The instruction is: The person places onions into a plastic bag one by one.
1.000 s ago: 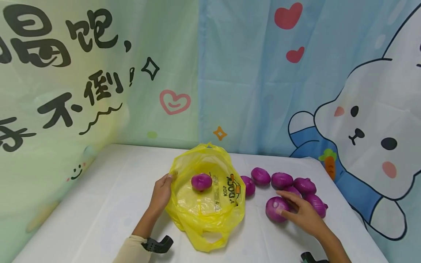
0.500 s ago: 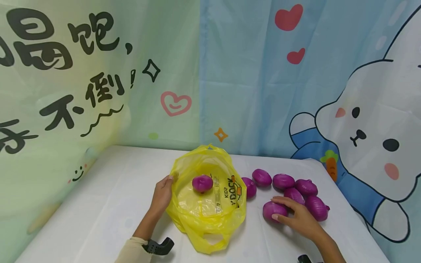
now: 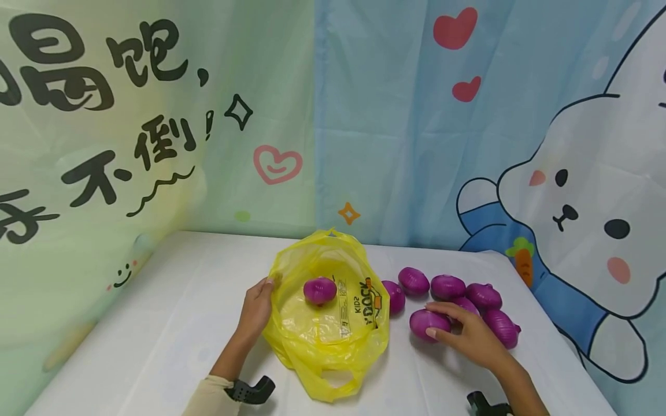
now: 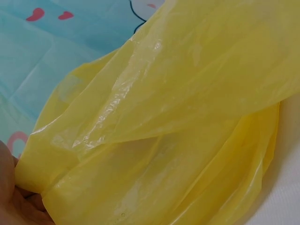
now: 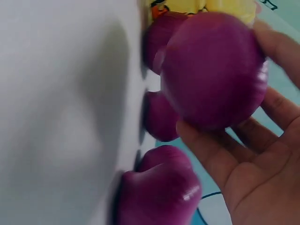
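Note:
A yellow plastic bag lies with its mouth spread, and a purple onion sits inside it. My left hand pinches the left edge of the bag's mouth; the left wrist view shows thumb and fingers at the yellow film. To the right of the bag, my right hand grips another purple onion between thumb and fingers. In the right wrist view that onion is held just off the white table, with other onions behind it.
Several more purple onions lie grouped on the white table, behind and beside my right hand. One onion stands close to the bag's right side. A printed cloth backdrop hangs behind the table.
My right hand has taken hold of the onion and moved it a little left, toward the bag, lifting it slightly. The left hand and the bag have stayed in place.

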A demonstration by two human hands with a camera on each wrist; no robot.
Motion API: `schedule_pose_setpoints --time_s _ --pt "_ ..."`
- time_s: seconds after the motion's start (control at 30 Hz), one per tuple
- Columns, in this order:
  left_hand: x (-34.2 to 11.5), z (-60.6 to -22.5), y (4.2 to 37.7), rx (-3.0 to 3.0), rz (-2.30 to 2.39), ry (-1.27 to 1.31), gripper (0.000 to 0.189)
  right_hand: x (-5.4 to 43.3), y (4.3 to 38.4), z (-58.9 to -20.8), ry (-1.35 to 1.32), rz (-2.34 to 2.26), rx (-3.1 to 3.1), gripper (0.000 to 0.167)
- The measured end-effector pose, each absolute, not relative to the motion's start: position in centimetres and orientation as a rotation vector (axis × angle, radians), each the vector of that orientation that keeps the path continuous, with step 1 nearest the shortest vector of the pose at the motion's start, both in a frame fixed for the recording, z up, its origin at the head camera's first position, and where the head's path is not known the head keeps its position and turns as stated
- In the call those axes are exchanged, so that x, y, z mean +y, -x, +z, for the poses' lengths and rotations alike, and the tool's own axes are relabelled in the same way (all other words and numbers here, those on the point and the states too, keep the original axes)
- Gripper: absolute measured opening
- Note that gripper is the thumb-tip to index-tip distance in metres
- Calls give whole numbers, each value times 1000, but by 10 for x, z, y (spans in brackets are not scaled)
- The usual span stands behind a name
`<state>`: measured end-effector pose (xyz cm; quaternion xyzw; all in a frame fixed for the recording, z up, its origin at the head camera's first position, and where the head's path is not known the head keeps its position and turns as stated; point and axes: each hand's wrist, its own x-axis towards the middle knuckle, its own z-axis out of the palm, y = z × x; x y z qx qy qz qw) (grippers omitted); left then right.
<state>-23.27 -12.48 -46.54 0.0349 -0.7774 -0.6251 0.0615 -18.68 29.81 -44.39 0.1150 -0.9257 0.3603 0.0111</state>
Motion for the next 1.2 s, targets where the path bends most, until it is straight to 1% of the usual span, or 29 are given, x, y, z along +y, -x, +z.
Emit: schedule_pose_setpoints --time_s 0.23,0.43,0.6,0.83,1.2 --pt "-124 -467 234 -2349 -1905 -88 41 287 188 -428 -427 1242 -2793 52" --pt "-125 -465 237 -2327 -1901 -91 41 273 199 -411 -534 1285 -2711 54" --pt "-126 -464 233 -2351 -1874 -98 42 260 206 -407 -563 1382 -2648 56" --pt "-125 -467 233 -2332 -1918 -86 41 241 220 -403 -643 1493 -2601 51" --pt "-124 -467 233 -2331 -1867 -116 41 208 241 -394 -748 1677 -2463 48"
